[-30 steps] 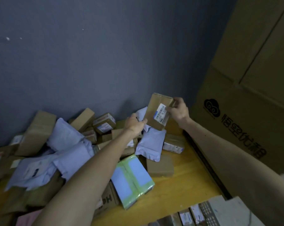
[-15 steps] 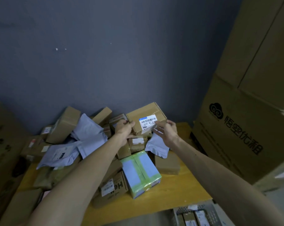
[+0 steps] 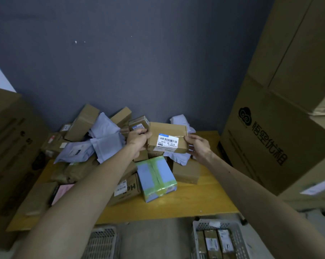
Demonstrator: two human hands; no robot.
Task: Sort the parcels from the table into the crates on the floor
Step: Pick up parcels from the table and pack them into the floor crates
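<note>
Two grips: left grip [image 3: 139, 139] and right grip [image 3: 197, 146] each pinch one end of a single brown parcel [image 3: 167, 131], fingers curled over its edges.
Parcel position: lifted off the pile, above and just behind the green-taped pack [image 3: 156, 176]; white barcode label [image 3: 167, 143] faces the camera.
Handling, judged: stiff corrugated card, small, probably light. Should keep its shape under a squeeze. Faces are smooth and the tape strip may be slick.
Where to hold: end walls or corners, thumb over the top edge. One grip across the width looks enough for the drop.
Counter [image 3: 204, 199]: yellow top; boxes and pale soft mailers [image 3: 105, 144] heaped left of and behind the green-taped pack.
Crates: right crate [image 3: 197, 228] on the floor, below-right of the green-taped pack, boxes stood upright inside. Left crate [image 3: 102, 242] below-left, contents not visible.
Step, judged: reading the label; crate not yet chosen.
</note>
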